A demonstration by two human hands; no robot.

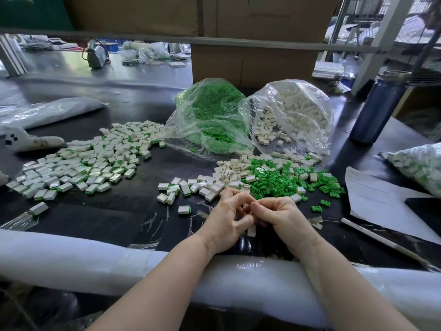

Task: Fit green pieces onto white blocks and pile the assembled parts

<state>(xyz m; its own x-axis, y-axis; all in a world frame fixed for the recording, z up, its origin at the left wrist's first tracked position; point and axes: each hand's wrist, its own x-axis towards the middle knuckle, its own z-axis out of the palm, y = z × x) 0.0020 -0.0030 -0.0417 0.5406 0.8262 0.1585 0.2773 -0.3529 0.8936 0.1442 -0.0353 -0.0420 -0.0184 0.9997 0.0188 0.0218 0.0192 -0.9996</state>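
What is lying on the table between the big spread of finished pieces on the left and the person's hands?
In the head view, one assembled white-and-green part lies alone on the dark table, between the finished pile and the left hand.

You are working over a black counter (124, 206), facing bright green pieces (281, 180) heaped beside off-white blocks (224, 177); the finished parts (78, 161) are showing white with green edges, and a dark blue bottle (379, 108) is standing beyond.

left hand (225, 217), right hand (280, 215), fingers curled, touching
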